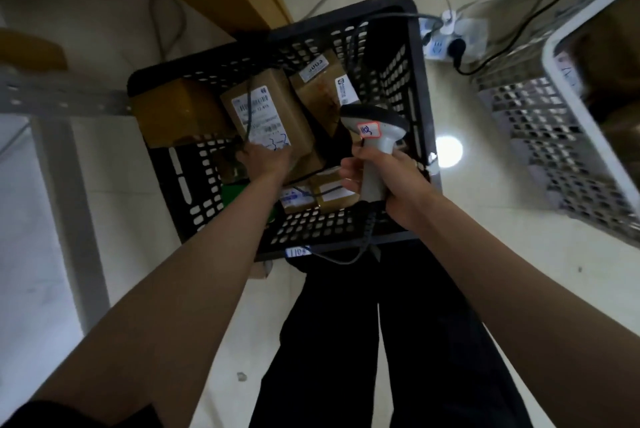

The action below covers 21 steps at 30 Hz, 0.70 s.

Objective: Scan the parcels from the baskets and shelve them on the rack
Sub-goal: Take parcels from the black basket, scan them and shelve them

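Reached with left hand (265, 159) into black basket (414, 56), fingers curled over near end of labelled brown parcel (270, 112) at basket's middle. Right hand (382, 181) wrapped tight round handle of grey scanner (372, 136), above basket's right edge. White basket (554, 136) off right.

Pale floor (180, 251), black perforated basket (420, 88) standing on it at centre, white perforated basket (540, 136) to the right, white power strip (450, 39) with plugged cables at the far side
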Tool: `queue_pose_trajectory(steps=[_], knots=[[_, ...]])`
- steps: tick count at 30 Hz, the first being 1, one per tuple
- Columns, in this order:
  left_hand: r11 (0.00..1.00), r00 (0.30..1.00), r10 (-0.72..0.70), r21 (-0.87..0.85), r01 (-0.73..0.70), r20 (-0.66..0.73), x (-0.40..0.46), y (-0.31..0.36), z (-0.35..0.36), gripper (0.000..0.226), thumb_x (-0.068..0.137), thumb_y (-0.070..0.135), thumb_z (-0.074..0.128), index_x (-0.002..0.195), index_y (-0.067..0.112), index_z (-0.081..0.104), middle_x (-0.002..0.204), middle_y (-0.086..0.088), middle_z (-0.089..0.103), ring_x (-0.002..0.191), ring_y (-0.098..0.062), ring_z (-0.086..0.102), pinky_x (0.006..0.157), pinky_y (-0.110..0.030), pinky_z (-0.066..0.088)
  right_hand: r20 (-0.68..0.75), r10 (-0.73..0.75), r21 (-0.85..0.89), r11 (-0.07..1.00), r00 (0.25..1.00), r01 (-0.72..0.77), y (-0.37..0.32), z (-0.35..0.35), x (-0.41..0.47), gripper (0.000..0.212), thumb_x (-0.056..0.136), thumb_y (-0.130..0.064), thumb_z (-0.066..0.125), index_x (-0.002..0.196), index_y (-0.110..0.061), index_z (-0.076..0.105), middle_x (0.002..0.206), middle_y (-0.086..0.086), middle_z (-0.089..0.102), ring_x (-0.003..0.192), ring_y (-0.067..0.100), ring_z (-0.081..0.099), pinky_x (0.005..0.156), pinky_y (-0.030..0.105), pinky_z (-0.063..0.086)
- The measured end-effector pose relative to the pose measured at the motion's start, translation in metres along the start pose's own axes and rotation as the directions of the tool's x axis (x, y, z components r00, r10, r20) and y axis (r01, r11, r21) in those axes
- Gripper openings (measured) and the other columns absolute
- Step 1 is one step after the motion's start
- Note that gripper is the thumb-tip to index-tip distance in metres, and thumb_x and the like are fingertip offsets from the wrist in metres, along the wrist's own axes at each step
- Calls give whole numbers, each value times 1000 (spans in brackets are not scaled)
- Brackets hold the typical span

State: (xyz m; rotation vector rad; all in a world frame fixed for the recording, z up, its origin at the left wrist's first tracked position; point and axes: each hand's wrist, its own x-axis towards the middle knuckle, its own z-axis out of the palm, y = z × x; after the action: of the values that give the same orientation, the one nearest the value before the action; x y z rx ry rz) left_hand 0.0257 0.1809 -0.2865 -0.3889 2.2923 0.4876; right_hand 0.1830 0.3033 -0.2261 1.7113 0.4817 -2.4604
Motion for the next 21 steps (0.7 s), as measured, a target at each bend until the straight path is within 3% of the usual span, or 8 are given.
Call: queue_pose_trajectory(steps=[2, 7, 11, 14, 17, 21], knots=[[998, 995, -59, 10, 60, -82, 12, -5, 0, 74, 87, 29, 75, 144, 4, 34, 149, -15, 31, 129, -31, 46, 98, -27, 44, 0, -2, 2, 1000, 1000, 2, 7, 1, 14, 12, 97, -7, 63, 108, -2, 60, 93, 19, 65, 74, 23, 66, 69, 33, 60], [995, 989, -65, -84, 53, -135, 32, -24, -8, 69, 89, 24, 71, 146, 8, 35, 149, -13, 34, 132, -30, 44, 109, -38, 43, -19, -47, -126, 991, 999, 44, 22, 26, 61, 13, 93, -7, 66, 106, -9, 64, 95, 9, 66, 86, 20, 63, 81, 39, 60], [977, 995, -94, -191, 94, 9, 41, -35, -11, 67, 92, 30, 67, 150, 15, 38, 145, -9, 52, 127, -29, 53, 106, -41, 47, 25, -37, -242, 969, 999, 42, 37, 60, 89, 20, 92, -13, 70, 111, -10, 69, 90, 5, 73, 79, 19, 70, 62, 29, 57], [983, 994, -54, -171, 70, 97, 40, -39, -13, 49, 92, 35, 66, 137, 17, 55, 132, -5, 62, 115, -23, 60, 93, -33, 49, 10, -77, -249, 966, 997, 77, 45, 68, 94, 28, 91, -11, 70, 118, -6, 68, 100, 12, 74, 87, 25, 72, 72, 36, 62], [977, 992, 3, -213, 25, 126, 28, -43, -16, 40, 89, 38, 69, 122, 17, 59, 123, -4, 65, 108, -20, 62, 86, -32, 50, -56, -129, -220, 969, 990, 114, 41, 59, 79, 30, 93, -13, 68, 122, -6, 65, 100, 8, 71, 90, 24, 68, 76, 37, 57], [938, 979, 15, -343, 58, 204, -13, -46, -16, 45, 87, 35, 72, 119, 13, 48, 119, -7, 62, 106, -21, 64, 94, -41, 56, -74, -194, -183, 967, 978, 178, 24, 39, 35, 18, 95, -11, 66, 113, -14, 66, 108, 10, 69, 101, 27, 66, 86, 43, 55]])
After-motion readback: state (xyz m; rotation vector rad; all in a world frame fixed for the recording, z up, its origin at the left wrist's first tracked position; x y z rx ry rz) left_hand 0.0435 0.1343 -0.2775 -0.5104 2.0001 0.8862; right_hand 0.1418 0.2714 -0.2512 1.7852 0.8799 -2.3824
